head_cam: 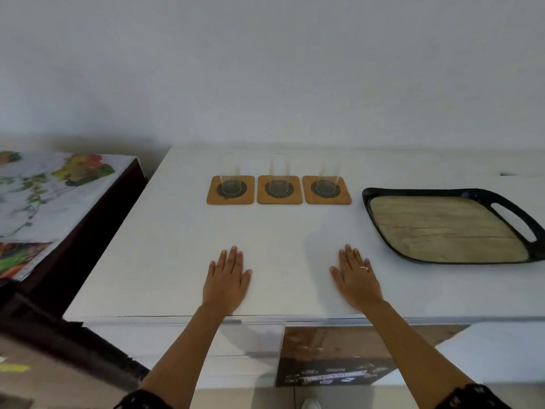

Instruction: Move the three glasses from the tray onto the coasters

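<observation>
Three clear glasses stand upright in a row on square wooden coasters: the left glass on the left coaster, the middle glass on the middle coaster, the right glass on the right coaster. To their right lies the black tray with a wood-look floor and nothing on it. My left hand and my right hand rest flat on the white counter, palms down, fingers spread, well in front of the coasters, holding nothing.
The white counter ends at a front edge just behind my wrists and meets the wall at the back. A lower dark table with a floral cloth stands to the left, separated by a gap.
</observation>
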`<state>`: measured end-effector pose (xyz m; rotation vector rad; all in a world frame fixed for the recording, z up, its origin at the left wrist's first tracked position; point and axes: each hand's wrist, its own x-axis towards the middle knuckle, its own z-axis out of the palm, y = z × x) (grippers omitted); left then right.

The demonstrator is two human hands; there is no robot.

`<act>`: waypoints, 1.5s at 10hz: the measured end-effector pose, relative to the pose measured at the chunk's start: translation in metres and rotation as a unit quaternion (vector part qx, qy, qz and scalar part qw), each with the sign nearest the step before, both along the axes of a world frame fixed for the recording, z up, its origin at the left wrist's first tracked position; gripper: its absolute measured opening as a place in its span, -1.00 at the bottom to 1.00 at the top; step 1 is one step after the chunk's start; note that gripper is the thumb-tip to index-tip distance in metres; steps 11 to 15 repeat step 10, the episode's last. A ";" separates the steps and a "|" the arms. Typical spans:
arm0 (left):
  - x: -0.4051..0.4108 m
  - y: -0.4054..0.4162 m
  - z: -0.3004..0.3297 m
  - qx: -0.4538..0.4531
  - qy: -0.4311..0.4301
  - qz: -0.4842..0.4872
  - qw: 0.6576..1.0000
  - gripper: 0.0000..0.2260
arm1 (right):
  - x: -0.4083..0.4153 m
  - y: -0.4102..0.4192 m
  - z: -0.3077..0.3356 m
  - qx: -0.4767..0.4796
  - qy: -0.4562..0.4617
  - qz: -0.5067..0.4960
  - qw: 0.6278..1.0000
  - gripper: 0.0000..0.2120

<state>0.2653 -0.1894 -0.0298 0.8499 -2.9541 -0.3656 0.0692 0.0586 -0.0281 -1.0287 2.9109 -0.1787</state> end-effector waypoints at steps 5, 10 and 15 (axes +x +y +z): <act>0.019 0.013 -0.005 -0.028 0.022 0.018 0.999 -0.47 | 0.022 0.013 0.000 0.018 0.001 -0.005 1.000 -0.42; 0.020 0.012 0.013 -0.066 0.072 0.046 0.994 -0.32 | 0.021 0.014 0.012 -0.109 0.057 -0.003 0.992 -0.30; 0.020 0.012 0.013 -0.066 0.072 0.046 0.994 -0.32 | 0.021 0.014 0.012 -0.109 0.057 -0.003 0.992 -0.30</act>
